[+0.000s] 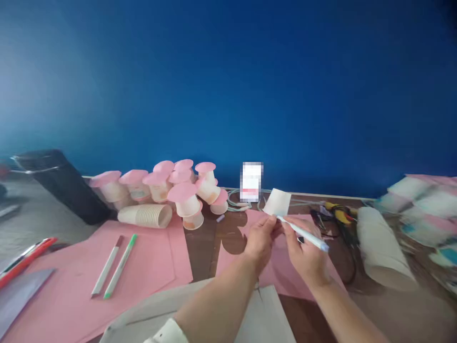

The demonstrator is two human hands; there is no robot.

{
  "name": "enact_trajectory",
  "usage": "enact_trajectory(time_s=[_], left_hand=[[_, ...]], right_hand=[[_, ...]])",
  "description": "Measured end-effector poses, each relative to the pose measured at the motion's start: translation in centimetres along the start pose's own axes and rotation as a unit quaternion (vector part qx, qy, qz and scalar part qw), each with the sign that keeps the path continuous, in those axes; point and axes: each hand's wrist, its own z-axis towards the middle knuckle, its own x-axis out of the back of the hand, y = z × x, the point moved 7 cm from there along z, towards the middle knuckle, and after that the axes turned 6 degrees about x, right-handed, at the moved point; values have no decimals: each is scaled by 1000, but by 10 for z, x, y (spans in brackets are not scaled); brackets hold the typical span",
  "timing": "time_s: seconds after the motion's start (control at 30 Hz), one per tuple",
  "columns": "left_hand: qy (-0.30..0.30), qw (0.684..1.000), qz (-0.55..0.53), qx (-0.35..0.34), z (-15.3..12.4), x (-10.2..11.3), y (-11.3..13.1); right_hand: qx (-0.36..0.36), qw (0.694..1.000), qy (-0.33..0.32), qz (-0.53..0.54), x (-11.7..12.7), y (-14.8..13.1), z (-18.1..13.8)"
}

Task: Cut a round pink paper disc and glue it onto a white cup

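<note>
The left hand pinches a white paper cup near its lower edge, holding it tilted above the pink sheets at the middle of the table. The right hand grips a slim white marker, its blue end pointing back toward the wrist and its tip close to the cup; whether the tip touches cannot be told. The side of the cup in view looks plain, so any drawing there seems barely begun, if at all. Much appears done already: a group of cups topped with pink discs stands to the left, some stacked, several bearing faint coloured marks. What seems left is the nested stack of cups lying on its side before them, with no discs on it. Two more markers lie on the left-hand pink paper, apart from both hands
</note>
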Motion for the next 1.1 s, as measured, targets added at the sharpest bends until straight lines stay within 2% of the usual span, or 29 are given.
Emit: enact_trajectory(time_s=[0.2, 0.43, 0.67, 1.1], left_hand=[[9, 1000, 7, 6, -1, 4, -3], [10, 1000, -4, 1, -3, 3, 1], [44, 998, -43, 27, -4, 7, -1], [20, 999, -29, 27, -4, 5, -2]], right_hand=[[4, 1000, -12, -24, 0, 1, 2], [-8, 1000, 0, -2, -1, 0, 4], [-59, 998, 12, 13, 2, 12, 0], [-39, 999, -1, 4, 1, 7, 1]])
